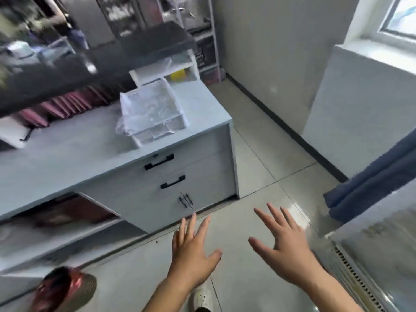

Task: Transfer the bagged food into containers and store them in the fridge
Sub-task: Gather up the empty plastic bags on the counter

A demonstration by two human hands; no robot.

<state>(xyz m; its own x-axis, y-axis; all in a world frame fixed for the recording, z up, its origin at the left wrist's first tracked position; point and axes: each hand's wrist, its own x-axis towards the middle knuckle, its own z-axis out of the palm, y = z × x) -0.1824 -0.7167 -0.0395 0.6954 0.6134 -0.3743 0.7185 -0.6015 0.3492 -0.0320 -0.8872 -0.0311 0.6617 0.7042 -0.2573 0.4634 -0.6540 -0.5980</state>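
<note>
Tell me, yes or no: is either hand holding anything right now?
No, the left hand and the right hand both have their fingers spread over the floor and hold nothing.

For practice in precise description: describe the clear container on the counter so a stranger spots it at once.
Start at the pale counter with black-handled drawers. Near its right end stands the clear container, crumpled plastic film over it. Unlike the white shelf behind, it is see-through.

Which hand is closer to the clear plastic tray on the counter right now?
Left. The left hand is held open over the floor in front of the cabinet under the tray; the right hand is open too, farther to the right.
</note>
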